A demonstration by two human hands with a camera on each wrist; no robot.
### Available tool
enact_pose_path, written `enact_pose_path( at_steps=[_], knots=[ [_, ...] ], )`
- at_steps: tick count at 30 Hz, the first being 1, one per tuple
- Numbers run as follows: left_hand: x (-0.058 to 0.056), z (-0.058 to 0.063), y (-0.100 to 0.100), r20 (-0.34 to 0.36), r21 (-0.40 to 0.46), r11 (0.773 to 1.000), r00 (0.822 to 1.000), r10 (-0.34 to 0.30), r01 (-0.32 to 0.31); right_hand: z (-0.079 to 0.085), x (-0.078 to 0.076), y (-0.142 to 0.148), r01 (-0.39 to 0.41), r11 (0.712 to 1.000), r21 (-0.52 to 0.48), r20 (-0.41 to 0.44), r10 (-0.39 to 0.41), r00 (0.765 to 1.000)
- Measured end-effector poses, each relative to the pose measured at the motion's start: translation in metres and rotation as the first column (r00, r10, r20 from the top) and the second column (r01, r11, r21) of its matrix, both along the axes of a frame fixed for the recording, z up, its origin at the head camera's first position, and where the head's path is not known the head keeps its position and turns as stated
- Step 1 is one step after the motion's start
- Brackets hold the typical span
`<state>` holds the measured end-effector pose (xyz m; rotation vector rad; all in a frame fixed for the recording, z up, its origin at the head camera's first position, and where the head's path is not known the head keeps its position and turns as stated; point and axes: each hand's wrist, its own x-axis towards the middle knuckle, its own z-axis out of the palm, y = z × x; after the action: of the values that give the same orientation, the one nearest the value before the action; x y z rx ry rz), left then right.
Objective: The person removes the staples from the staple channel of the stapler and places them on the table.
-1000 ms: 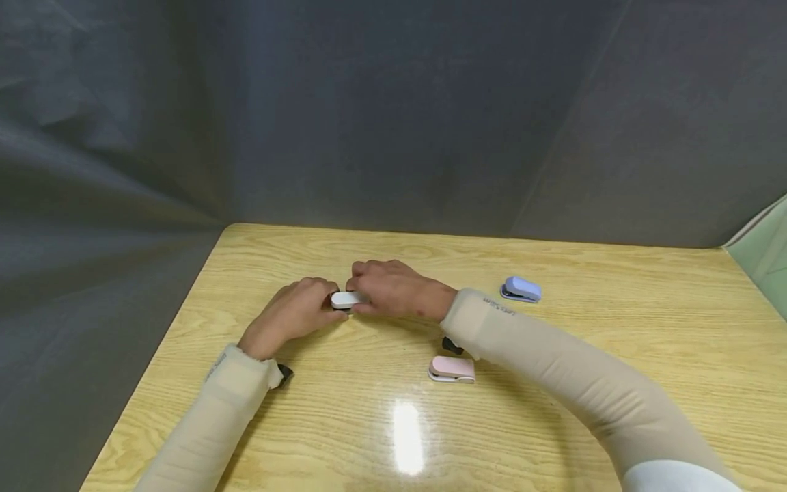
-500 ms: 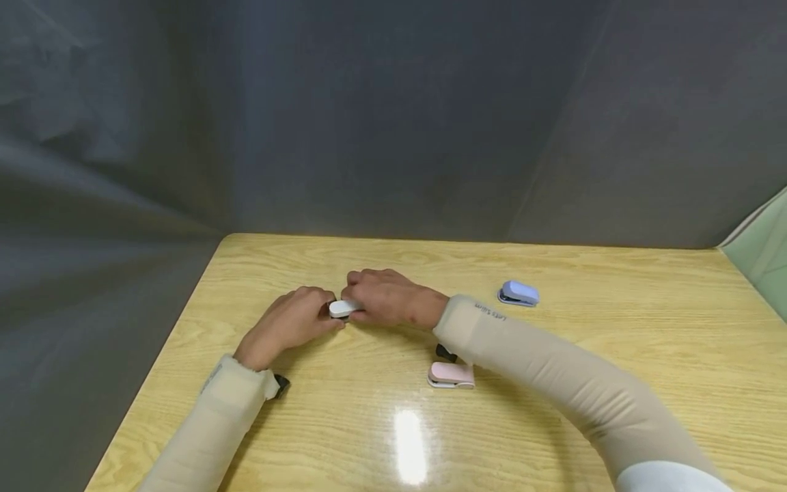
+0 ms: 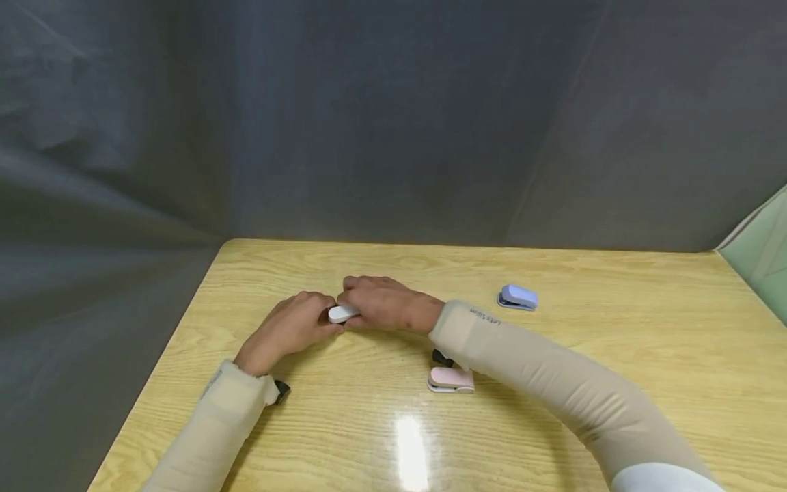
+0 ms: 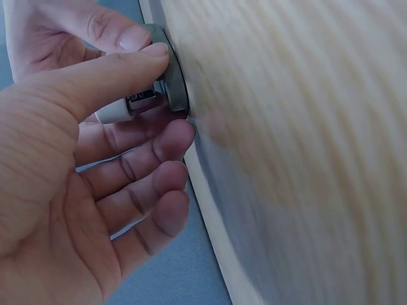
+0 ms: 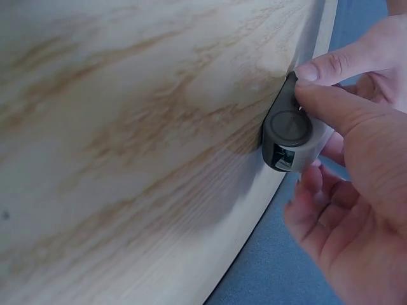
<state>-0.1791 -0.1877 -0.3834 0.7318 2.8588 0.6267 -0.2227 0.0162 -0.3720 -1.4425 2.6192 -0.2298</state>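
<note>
Light wood table (image 3: 332,430), dark sheet (image 3: 393,123) behind. L hand (image 3: 294,324) pinches one end of the white stapler (image 3: 339,314), R hand (image 3: 381,303) pinches the other, so it's right btwn both grips. Pink stapler (image 3: 451,379)'s to the grips' R, nearer the wearer; blue stapler (image 3: 517,297)'s farther R, well apart.

Lettering on both sleeves, one brand legible

Right sleeve (image 3: 553,376): dark printed lettering (image 3: 485,316) near the wrist end, running along the pale fabric. Reads "Let's Slim"; characters small and a little soft in the head view.
Left sleeve (image 3: 203,434): dark print (image 3: 211,385) near the wrist end as well, seen at a steep slant. Too blurred to spell out.
White-and-grey stapler (image 4: 175,73): small pale characters on a dark patch (image 4: 141,98), left wrist view. Last letter looks like N; the others cannot be made out.
</note>
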Motion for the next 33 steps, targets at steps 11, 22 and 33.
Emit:
enact_pose_path(
  at_steps=[11,22,33],
  knots=[
    [-0.0015,-0.0045,0.0001,0.008,0.004,1.000,1.000,0.007,-0.007,-0.0046,-0.0010,-0.0007,-0.005,1.000,-0.020,0.022,0.005,1.000],
    [-0.0012,-0.0060,-0.0026,0.040,0.015,0.998,0.997,0.066,-0.066,-0.0040,-0.0020,-0.0033,-0.015,1.000,0.010,-0.008,0.015,1.000],
    [-0.0050,-0.0031,0.0045,0.074,0.007,0.992,0.989,0.128,-0.129,-0.0033,-0.0101,0.0036,-0.057,0.995,-0.081,0.090,0.065,0.994]
  ],
)
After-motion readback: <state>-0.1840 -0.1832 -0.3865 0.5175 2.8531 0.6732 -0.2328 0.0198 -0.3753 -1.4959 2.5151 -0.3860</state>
